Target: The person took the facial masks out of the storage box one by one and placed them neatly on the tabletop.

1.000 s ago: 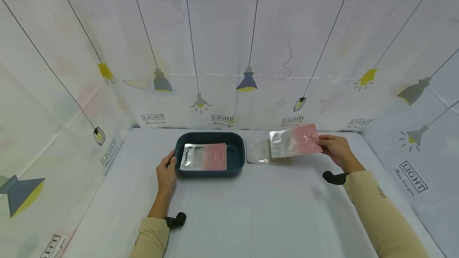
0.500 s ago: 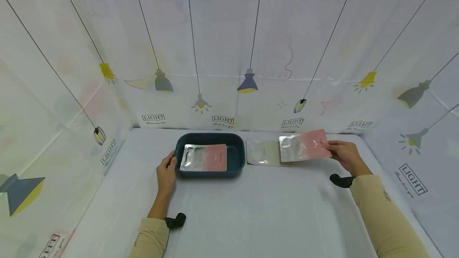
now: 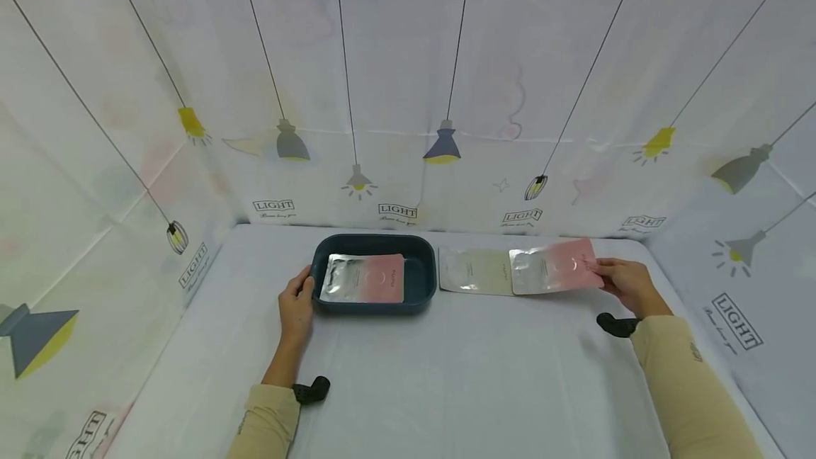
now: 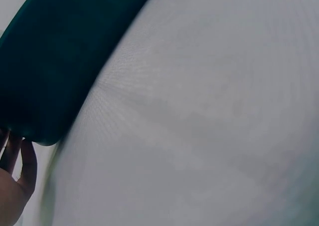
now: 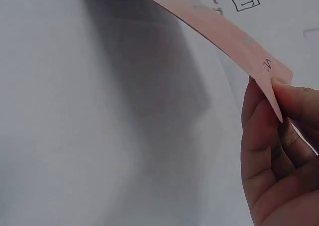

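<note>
My right hand pinches the right edge of a silver-and-pink foil face mask packet between thumb and fingers. In the right wrist view the packet bends a little, and its pink end is raised above the cloth, over its shadow. Its left end lies close against a silver-and-beige packet flat on the table. At the left, my left hand holds the left end of a dark teal rectangular tray. A second silver-and-pink packet lies in that tray.
A white cloth covers the table. Behind it and along both sides hang white curtains printed with lamps. Black wrist mounts sit at both cuffs.
My right hand has moved right and lower with the pink packet, uncovering more of the beige packet. The left hand and tray have stayed in place.
</note>
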Available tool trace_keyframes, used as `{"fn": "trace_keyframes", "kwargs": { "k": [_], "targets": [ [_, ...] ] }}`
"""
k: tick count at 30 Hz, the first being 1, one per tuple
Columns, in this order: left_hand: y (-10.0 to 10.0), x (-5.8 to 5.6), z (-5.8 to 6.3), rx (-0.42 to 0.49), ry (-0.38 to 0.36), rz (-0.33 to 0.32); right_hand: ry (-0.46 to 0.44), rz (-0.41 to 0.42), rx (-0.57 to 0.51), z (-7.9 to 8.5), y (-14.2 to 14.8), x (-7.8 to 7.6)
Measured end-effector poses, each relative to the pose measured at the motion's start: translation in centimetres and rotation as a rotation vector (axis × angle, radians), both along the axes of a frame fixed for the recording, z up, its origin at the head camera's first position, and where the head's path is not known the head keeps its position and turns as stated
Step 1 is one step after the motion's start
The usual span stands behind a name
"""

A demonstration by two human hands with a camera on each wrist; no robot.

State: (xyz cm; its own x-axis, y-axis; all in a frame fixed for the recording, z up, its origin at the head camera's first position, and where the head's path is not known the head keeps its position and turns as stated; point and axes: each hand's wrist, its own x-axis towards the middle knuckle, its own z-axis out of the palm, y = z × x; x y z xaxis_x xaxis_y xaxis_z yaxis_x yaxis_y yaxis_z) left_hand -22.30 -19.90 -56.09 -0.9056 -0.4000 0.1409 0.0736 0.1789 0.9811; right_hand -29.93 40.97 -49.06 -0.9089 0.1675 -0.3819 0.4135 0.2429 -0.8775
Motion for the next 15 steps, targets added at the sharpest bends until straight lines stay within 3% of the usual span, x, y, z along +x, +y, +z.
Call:
{"fn": "trace_keyframes", "kwargs": {
  "k": [4,10,15],
  "targets": [
    [0.0,0.0,0.1,0.000,0.007,0.006,0.015,-0.019,0.063,-1.2,0.5,-0.1],
    [0.0,0.1,0.2,-0.001,-0.009,-0.002,0.013,-0.093,0.293,-2.8,0.5,-0.3],
    [0.3,0.8,1.8,0.013,-0.030,-0.024,0.006,-0.070,0.469,-3.0,0.1,0.0]
  ]
}}
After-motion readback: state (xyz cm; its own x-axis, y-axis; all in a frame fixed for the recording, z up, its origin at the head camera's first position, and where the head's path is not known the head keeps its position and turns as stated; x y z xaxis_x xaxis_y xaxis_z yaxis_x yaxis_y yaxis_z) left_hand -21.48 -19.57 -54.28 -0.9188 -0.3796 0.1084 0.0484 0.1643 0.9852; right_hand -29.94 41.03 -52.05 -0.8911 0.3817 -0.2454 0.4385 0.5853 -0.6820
